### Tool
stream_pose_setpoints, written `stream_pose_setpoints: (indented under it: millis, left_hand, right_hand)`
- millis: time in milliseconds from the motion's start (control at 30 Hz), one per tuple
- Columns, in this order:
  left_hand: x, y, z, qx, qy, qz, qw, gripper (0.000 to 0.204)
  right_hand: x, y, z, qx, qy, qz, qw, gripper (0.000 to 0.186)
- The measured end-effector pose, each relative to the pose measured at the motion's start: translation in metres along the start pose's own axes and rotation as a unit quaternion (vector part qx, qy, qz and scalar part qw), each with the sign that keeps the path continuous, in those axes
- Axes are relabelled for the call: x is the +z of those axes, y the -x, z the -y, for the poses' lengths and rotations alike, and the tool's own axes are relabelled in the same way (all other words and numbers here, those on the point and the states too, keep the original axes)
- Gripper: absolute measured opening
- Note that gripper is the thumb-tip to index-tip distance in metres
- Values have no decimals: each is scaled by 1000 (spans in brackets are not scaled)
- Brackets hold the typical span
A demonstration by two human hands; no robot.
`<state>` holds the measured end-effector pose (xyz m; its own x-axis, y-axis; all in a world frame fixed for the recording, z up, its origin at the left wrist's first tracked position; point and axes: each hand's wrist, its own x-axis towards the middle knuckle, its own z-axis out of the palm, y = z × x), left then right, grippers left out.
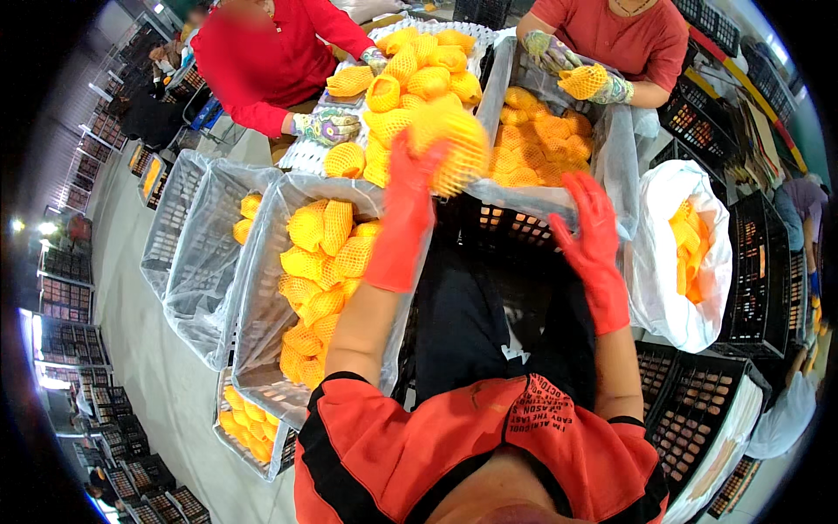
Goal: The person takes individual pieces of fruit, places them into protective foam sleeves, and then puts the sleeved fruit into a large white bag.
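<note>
My left hand (410, 188), in a red rubber glove, is closed on a fruit in a yellow foam net (458, 144), smeared by motion. It is above the near end of a white moulded tray (314, 155) that bears a heap of yellow netted fruit (428, 80). My right hand (589, 223), in a matching glove, is open with fingers apart and nothing in it. Its fingertips are by the near edge of a plastic-lined crate (615, 166) of orange-yellow netted fruit (541, 140). Left of my body, another lined crate (260, 327) holds yellow netted fruit (319, 271).
Across from me, a person in red (292, 65) has gloved hands at the tray. Another person (611, 35) holds a netted fruit (583, 80). A white sack (650, 262) of yellow nets stands at right, near black crates (758, 271). A lined crate (188, 262) stands far left.
</note>
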<state>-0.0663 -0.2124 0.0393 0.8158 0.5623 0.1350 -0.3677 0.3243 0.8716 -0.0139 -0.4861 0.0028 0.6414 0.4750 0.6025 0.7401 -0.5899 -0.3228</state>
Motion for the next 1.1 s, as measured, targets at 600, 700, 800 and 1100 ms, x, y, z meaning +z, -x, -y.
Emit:
stream_pose_setpoints:
  millis: [600,700,800,1100]
  left_hand:
    - [-410,-208,-18,119,-842,-21,526,46]
    - [-315,-209,-2,92,-901,-77,417,26]
    - [-202,-181,-23,335,-795,-62,502,47]
    - [113,-91,97,272,-559,457,636,31]
  right_hand:
    - [44,1,-64,72,98,9,993,24]
    - [27,10,-79,73,49,-13,996,25]
    - [6,-6,-82,106,38,-99,989,28]
    - [15,-9,-93,153,31,-117,981,28]
